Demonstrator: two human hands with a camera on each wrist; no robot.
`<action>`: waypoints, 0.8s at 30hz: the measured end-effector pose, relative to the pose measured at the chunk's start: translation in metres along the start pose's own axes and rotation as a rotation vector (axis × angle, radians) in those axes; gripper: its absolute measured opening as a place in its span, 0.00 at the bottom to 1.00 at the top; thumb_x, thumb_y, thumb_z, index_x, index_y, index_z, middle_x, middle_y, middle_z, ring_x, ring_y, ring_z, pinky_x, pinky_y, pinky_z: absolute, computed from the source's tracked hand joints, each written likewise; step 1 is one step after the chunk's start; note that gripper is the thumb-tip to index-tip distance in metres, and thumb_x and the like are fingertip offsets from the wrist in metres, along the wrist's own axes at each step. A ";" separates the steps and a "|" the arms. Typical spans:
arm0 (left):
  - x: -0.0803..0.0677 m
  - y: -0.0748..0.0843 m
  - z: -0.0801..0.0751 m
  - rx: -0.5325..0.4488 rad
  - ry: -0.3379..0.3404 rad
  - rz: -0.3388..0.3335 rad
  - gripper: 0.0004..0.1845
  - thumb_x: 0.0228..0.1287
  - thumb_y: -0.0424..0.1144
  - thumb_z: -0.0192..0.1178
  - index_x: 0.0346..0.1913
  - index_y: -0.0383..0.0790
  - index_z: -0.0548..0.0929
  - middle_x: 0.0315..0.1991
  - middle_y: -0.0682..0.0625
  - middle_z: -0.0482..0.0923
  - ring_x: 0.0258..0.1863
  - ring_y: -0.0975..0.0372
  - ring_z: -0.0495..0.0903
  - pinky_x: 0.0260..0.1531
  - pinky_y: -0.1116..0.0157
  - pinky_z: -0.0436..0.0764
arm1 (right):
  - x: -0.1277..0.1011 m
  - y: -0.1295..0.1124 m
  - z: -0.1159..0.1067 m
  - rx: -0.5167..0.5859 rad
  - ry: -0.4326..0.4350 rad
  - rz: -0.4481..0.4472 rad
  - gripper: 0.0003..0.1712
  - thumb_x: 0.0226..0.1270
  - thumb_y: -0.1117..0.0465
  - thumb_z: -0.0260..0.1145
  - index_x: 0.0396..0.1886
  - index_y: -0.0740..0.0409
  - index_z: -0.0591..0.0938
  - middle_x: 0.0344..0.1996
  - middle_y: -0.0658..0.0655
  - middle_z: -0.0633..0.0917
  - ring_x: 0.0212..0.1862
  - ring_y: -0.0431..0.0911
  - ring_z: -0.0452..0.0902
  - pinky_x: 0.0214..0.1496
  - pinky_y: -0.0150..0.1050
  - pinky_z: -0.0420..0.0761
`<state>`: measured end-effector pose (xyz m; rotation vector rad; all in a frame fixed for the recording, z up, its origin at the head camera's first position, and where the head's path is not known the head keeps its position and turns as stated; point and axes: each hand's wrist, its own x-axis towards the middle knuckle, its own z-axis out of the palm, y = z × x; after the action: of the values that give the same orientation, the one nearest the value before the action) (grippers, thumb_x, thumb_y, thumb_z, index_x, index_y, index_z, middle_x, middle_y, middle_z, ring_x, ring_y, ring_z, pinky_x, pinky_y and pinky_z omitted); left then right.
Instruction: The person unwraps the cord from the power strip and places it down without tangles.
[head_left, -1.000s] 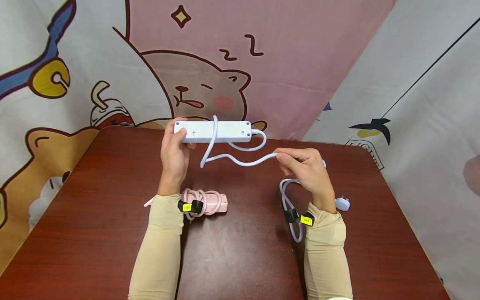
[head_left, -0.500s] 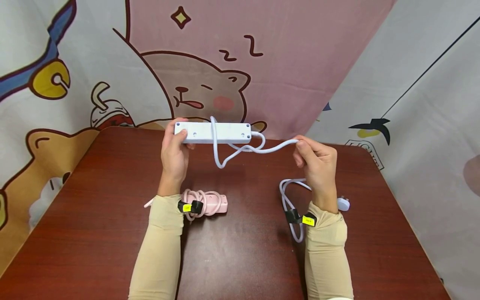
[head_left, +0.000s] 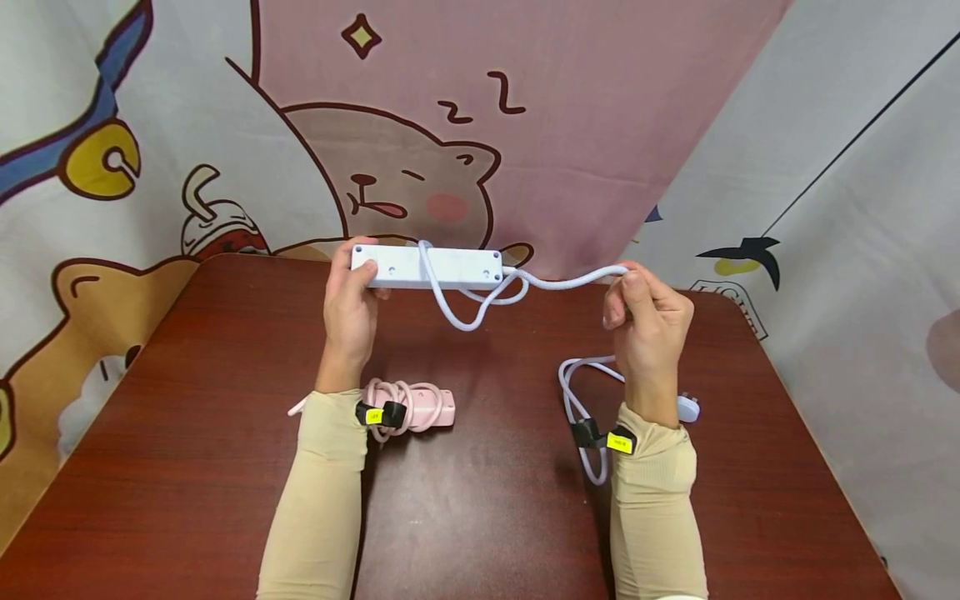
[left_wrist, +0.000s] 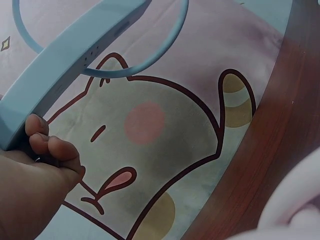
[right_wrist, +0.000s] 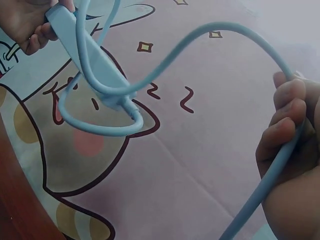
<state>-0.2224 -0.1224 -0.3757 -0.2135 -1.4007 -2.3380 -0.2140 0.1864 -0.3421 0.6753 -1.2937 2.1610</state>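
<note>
Her left hand (head_left: 349, 310) gripped the strip (head_left: 426, 265); her right hand (head_left: 649, 327) pinched the cord (head_left: 570, 282). The slack loop looked likely to slip off the strip's end if tension dropped.

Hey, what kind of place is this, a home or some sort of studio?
Probably a staged recording corner rather than a lived-in room: cartoon-printed cloth backdrops hang around a bare brown table, and only a white power strip with its cord and a pink power strip are laid out.
</note>
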 end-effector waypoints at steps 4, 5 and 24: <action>0.000 0.000 -0.001 0.028 -0.012 -0.005 0.14 0.75 0.29 0.42 0.53 0.44 0.75 0.39 0.54 0.73 0.31 0.64 0.70 0.31 0.69 0.67 | 0.001 0.000 0.000 0.011 0.100 -0.010 0.09 0.73 0.71 0.62 0.38 0.74 0.85 0.10 0.51 0.70 0.15 0.44 0.59 0.16 0.32 0.62; 0.000 0.000 -0.001 0.032 -0.016 -0.006 0.13 0.75 0.29 0.42 0.53 0.44 0.75 0.39 0.54 0.73 0.31 0.64 0.70 0.31 0.69 0.67 | 0.002 0.000 -0.001 0.013 0.131 -0.010 0.09 0.73 0.70 0.62 0.38 0.74 0.85 0.10 0.51 0.70 0.14 0.44 0.58 0.16 0.32 0.62; -0.001 0.001 -0.001 0.015 -0.001 0.015 0.17 0.67 0.29 0.40 0.46 0.43 0.81 0.38 0.53 0.75 0.27 0.64 0.71 0.26 0.72 0.68 | 0.012 0.003 -0.011 -0.035 0.447 0.110 0.12 0.71 0.65 0.67 0.36 0.73 0.84 0.10 0.51 0.76 0.12 0.37 0.67 0.15 0.26 0.63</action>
<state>-0.2210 -0.1241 -0.3755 -0.2195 -1.4120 -2.3148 -0.2264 0.1976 -0.3407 0.0933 -1.1409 2.2032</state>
